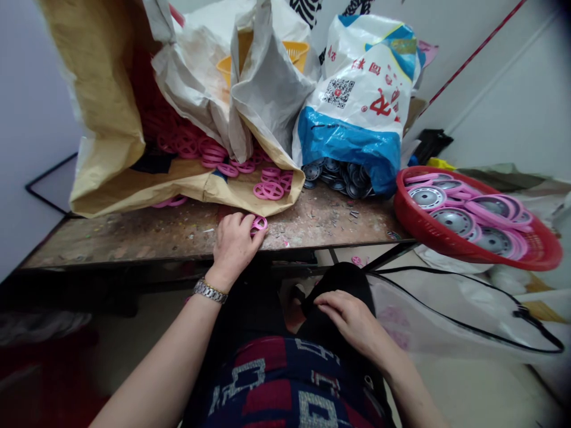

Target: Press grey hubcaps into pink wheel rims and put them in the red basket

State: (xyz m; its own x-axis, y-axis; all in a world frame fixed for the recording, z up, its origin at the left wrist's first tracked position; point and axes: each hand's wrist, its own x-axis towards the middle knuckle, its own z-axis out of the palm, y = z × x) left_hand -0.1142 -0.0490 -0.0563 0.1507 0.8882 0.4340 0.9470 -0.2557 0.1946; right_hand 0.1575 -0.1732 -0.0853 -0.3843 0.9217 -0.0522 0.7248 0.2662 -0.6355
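Observation:
My left hand [234, 244], with a metal watch at the wrist, rests at the front edge of the worn table [178, 235]. Its fingers are closed on a pink wheel-like ring [259, 224], which shows between thumb and fingers. Just behind it lies the mouth of a brown paper sack [250, 199] with many pink spoked rings [269, 189] spilling out. My right hand [345, 312] lies over my right thigh, away from the table. Its fingers are pressed together and curled downward, and what they hold, if anything, is hidden.
A white and blue plastic bag [352, 131] with dark grey discs [352, 178] at its mouth stands at the table's back. On the right, a red basket [428, 238] holds pink rings with silver discs [452, 221]. A black strap [473, 330] loops below it.

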